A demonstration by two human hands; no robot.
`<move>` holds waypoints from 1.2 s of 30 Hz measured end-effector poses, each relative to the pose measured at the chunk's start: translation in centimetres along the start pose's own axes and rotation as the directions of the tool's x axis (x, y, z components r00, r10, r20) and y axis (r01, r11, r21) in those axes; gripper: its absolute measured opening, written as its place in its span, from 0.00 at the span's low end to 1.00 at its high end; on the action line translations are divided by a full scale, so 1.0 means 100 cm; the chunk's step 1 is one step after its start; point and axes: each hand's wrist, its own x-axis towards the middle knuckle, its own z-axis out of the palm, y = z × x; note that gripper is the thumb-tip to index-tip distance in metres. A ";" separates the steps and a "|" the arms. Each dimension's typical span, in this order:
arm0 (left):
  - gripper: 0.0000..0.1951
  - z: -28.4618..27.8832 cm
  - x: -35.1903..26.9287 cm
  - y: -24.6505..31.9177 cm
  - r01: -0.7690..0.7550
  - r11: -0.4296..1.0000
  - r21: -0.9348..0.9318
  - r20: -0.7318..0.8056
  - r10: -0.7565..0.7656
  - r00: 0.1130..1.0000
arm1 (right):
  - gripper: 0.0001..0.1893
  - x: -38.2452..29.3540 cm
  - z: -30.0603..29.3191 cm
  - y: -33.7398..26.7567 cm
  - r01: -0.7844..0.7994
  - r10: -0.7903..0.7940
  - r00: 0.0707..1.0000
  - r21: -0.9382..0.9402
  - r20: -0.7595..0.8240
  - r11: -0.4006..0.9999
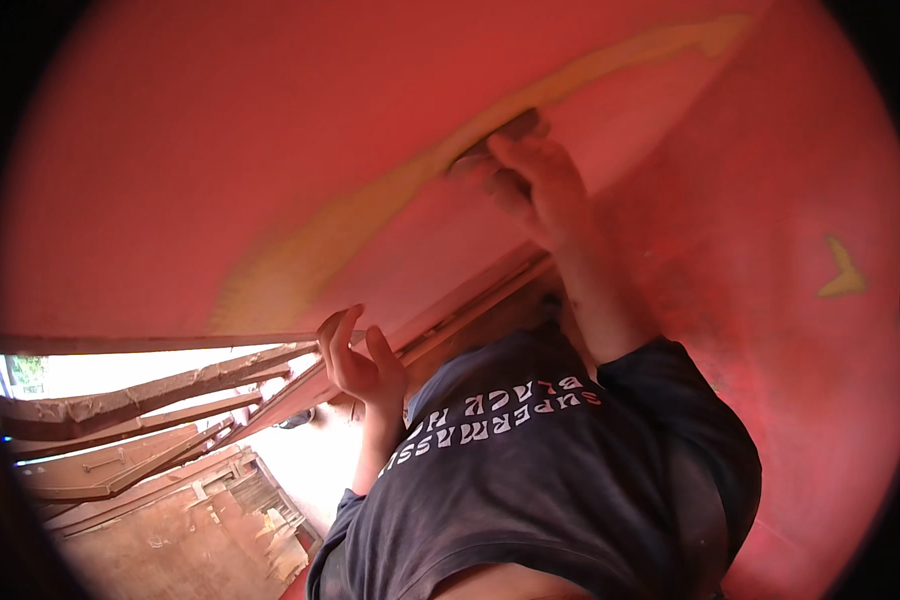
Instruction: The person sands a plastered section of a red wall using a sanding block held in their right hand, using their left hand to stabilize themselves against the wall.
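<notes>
A red-painted panel (270,135) spreads across the top of the view, with a long yellow-brown filler strip (390,199) running diagonally over it. My right hand (532,172) grips a dark flat tool (487,142), its edge against the panel along the strip. Blur hides whether this is a sanding block or a spreader. Lower left, my left hand (360,360) is raised at the panel's lower edge, fingers parted and holding nothing. Whether its fingertips touch the edge cannot be told.
Another red surface (720,240) rises at my right, marked by a small yellow patch (844,270). At left, brown beams (135,405) cross a bright opening. Below them lies a worn wooden board (187,540) with splintered edges. My dark T-shirt (555,465) bears writing.
</notes>
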 end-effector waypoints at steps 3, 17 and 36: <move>0.17 0.016 -0.002 0.004 -0.220 0.964 0.152 -0.086 0.235 0.968 | 0.12 0.030 -0.050 -0.036 0.171 -0.165 0.985 0.190 -0.046 0.967; 0.55 0.195 0.008 0.053 0.074 0.891 0.449 -0.058 -0.053 0.997 | 0.12 0.098 -0.214 -0.123 0.338 -0.305 0.933 0.175 -0.190 0.925; 0.58 0.266 0.021 0.056 0.100 0.788 0.607 -0.256 0.075 0.964 | 0.11 0.143 -0.354 -0.178 0.156 -0.116 0.981 0.282 -0.153 0.947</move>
